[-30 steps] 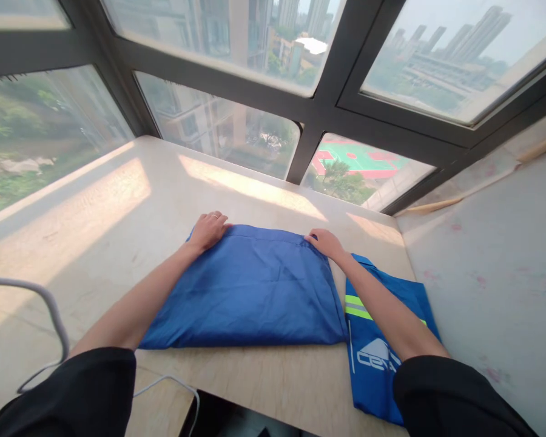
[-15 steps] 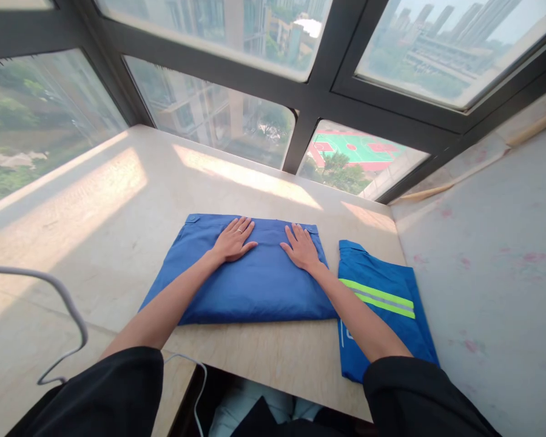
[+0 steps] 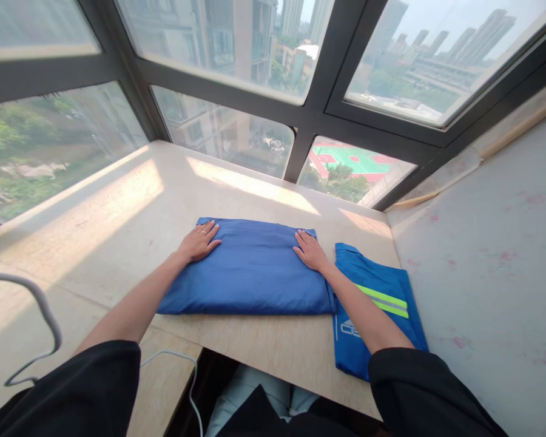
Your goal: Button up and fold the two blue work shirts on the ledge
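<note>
A folded blue garment [image 3: 255, 267] lies flat on the pale stone-look sill in front of me, its straight upper edge toward the window. My left hand [image 3: 200, 241] rests palm down on its upper left corner, fingers stretched out. On the upper right part of the same cloth lies my right hand [image 3: 310, 250], flat with the fingers apart. Neither hand grips the fabric. To the right, partly under my right forearm, is a second folded blue garment [image 3: 386, 279] with yellow-green and grey reflective stripes.
Dark window frames [image 3: 232, 91] rise behind the sill [image 3: 264, 340]. A patterned wall [image 3: 477, 267] bounds the right side. A grey cable [image 3: 45, 309] curves at the far left, and a thin white cord [image 3: 193, 376] hangs over the front edge near my legs.
My hands have slid apart along the garment's upper edge, the left one moving to the left corner and the right one slightly right. The view has tilted up a little.
</note>
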{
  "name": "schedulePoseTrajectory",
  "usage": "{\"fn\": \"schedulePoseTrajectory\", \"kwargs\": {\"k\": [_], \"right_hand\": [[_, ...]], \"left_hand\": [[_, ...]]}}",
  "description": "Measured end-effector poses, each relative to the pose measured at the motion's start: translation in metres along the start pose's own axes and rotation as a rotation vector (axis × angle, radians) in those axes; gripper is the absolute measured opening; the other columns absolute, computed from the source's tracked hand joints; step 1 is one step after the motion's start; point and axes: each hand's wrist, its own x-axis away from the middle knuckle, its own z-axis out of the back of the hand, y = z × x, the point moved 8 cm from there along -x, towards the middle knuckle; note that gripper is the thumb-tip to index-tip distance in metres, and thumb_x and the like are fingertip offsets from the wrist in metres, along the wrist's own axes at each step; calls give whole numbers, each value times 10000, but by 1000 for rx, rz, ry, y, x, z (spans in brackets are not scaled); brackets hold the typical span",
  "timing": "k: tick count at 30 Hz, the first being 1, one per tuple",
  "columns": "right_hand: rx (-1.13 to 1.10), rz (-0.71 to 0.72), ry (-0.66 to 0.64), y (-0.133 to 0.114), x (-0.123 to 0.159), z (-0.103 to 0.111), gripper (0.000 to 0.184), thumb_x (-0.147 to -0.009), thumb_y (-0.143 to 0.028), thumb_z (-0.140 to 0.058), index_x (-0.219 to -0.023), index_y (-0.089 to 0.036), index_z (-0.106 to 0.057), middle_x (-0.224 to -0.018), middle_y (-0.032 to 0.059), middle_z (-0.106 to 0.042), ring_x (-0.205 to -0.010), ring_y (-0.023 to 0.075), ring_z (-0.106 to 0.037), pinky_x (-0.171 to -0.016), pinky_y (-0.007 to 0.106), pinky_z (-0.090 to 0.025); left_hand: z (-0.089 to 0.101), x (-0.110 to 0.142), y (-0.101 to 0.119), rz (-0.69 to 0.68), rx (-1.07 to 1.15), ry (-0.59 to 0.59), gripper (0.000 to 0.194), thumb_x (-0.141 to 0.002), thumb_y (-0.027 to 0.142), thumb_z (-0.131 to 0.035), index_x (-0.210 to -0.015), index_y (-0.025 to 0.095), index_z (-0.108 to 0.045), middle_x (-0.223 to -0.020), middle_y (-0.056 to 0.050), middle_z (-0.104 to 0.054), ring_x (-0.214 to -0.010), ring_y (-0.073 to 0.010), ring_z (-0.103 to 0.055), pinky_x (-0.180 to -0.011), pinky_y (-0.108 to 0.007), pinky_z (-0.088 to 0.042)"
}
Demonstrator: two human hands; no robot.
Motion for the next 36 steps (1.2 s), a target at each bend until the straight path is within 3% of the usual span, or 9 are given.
{"fn": "schedulePoseTrajectory", "kwargs": {"k": [5,8,12,16,18,23,28,31,36], "right_hand": [[36,2,-59,6,10,4,618,-998,-426,-327,-1513,-85,-348,-1576,175,-295,-1470,279,-273,-1184,454,-259],[88,-34,-95,-6,10,16,577,-977,-336,-386,-1458,-17,-413,-1532,236,-351,-1440,321,-326,-1169,475,-275],[37,18,20,-77,6,36,554,-958,-311,-436,-1444,-46,-437,-1544,229,-334,-1452,324,-294,-1182,494,-237],[-119,54,111,-166,18,27,588,-992,-436,-387,-1465,-89,-431,-1579,186,-286,-1480,301,-230,-1195,469,-218],[-141,38,94,-191,27,12,584,-997,-443,-377,-1465,-100,-439,-1575,187,-294,-1479,305,-234,-1193,487,-211],[-198,-8,86,-192,34,-5,552,-1007,-434,-354,-1466,-142,-445,-1575,160,-304,-1485,278,-226,-1198,500,-177],[-400,-50,-15,-181,24,3,549,-1001,-402,-370,-1457,-104,-444,-1550,148,-363,-1475,253,-264,-1204,441,-199],[-488,-60,-1,-196,10,21,538,-976,-358,-431,-1439,-83,-454,-1506,155,-433,-1439,228,-342,-1198,373,-226],[-577,-124,-65,-242,-40,44,465,-984,-333,-426,-1394,-119,-473,-1416,122,-540,-1310,175,-502,-1101,277,-358]], "left_hand": [[7,42,4,163,69,28,613,-958,455,-368,-1437,82,-452,-1540,-173,-366,-1443,-289,-320,-1175,-426,-261],[21,75,-7,388,71,82,579,-951,444,-382,-1384,71,-475,-1413,-216,-505,-1338,-304,-458,-1090,-415,-380],[27,114,-20,691,119,-73,569,-893,533,-453,-1218,81,-576,-1235,-246,-609,-1150,-374,-592,-888,-449,-503],[22,138,-11,720,264,-248,656,-753,660,-583,-1104,107,-622,-1046,-239,-689,-870,-356,-689,-691,-410,-536],[17,149,-8,748,332,-299,666,-706,696,-609,-1031,116,-651,-973,-236,-703,-759,-340,-697,-631,-395,-529],[3,174,-4,896,674,-376,534,-540,629,-791,-723,145,-661,-672,-189,-673,-644,-345,-678,-542,-389,-497],[3,179,-2,930,952,-359,384,-441,363,-892,-575,179,-581,-500,-80,-592,-505,-232,-607,-465,-324,-480],[9,180,0,935,1068,-267,313,-470,268,-853,-644,153,-619,-589,-83,-654,-525,-207,-616,-489,-317,-521],[19,192,11,1115,1399,209,275,-516,137,-792,-744,103,-643,-637,-88,-670,-563,-220,-651,-557,-368,-579]]}}
